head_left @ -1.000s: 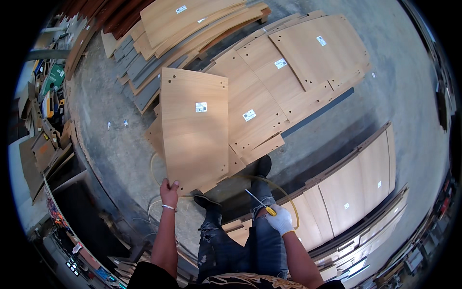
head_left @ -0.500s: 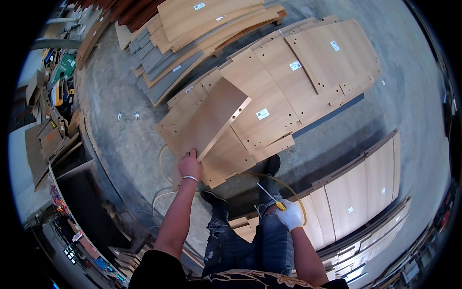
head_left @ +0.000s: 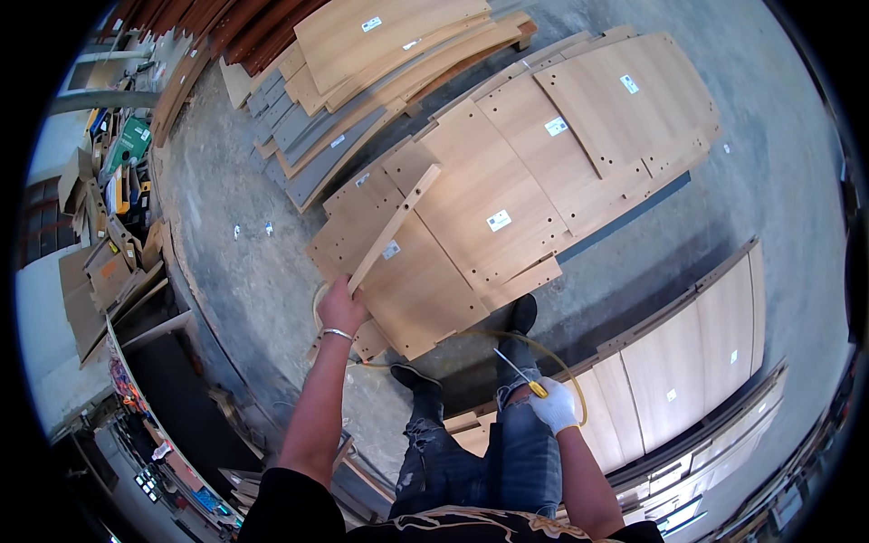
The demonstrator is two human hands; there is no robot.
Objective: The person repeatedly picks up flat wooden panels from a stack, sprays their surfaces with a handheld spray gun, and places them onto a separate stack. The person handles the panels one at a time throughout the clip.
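Note:
My bare left hand [head_left: 342, 308] grips the near end of a wooden board [head_left: 395, 228], which now shows mostly its narrow edge with holes in it. The board is tilted up on edge over a stack of pale wood panels [head_left: 507, 172] with drilled holes and white labels. By my right knee, my white-gloved right hand [head_left: 555, 409] is closed round a screwdriver [head_left: 536, 387] with a yellow handle, its metal shaft pointing up and left. Close beside this hand curves a yellowish hose [head_left: 574, 373]; I cannot tell whether the hand touches it.
Another stack of wood and grey panels [head_left: 339, 145] lies at the far left. More pale panels [head_left: 665, 371] are stacked to my right. Flattened cardboard [head_left: 109, 271] and a dark board [head_left: 176, 389] stand at the left. My feet are against the near side of the middle stack.
My left hand has turned the board up from showing its broad face to standing on edge, uncovering a label on the stack. The right hand still holds the screwdriver.

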